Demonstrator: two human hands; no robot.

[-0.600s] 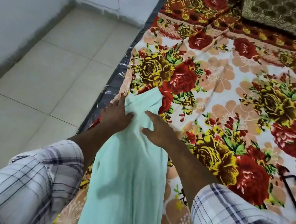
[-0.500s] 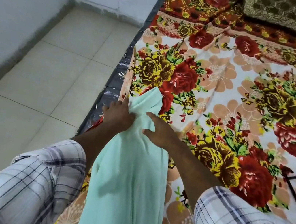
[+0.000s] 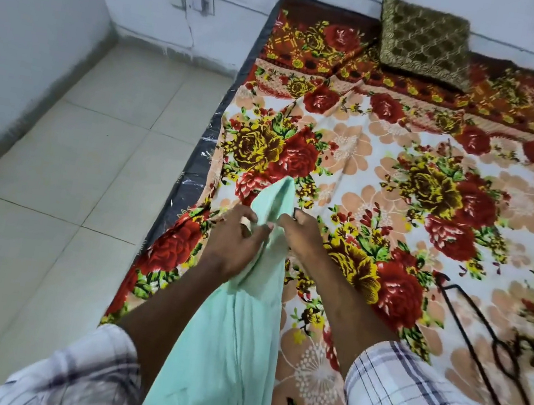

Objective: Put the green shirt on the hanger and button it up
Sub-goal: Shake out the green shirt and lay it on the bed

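The pale green shirt (image 3: pixel 230 342) lies bunched in a long strip on the floral bedsheet, running from the bottom edge up between my arms. My left hand (image 3: pixel 236 239) grips its left edge near the top end, fingers curled into the cloth. Just to the right, my right hand (image 3: pixel 299 233) pinches the fabric, with something small and dark showing above its fingers. A dark wire hanger (image 3: pixel 493 347) lies flat on the bed at the right, apart from the shirt. No buttons are visible.
The floral bedsheet (image 3: pixel 382 185) covers a low mattress whose black edge (image 3: pixel 203 158) borders the tiled floor (image 3: pixel 65 172) on the left. A brown patterned pillow (image 3: pixel 424 42) sits at the bed's head against the white wall.
The camera has tilted up, showing more of the bed, pillow and hanger. Both hands have closed on the shirt's top end, which is now bunched narrower between them.
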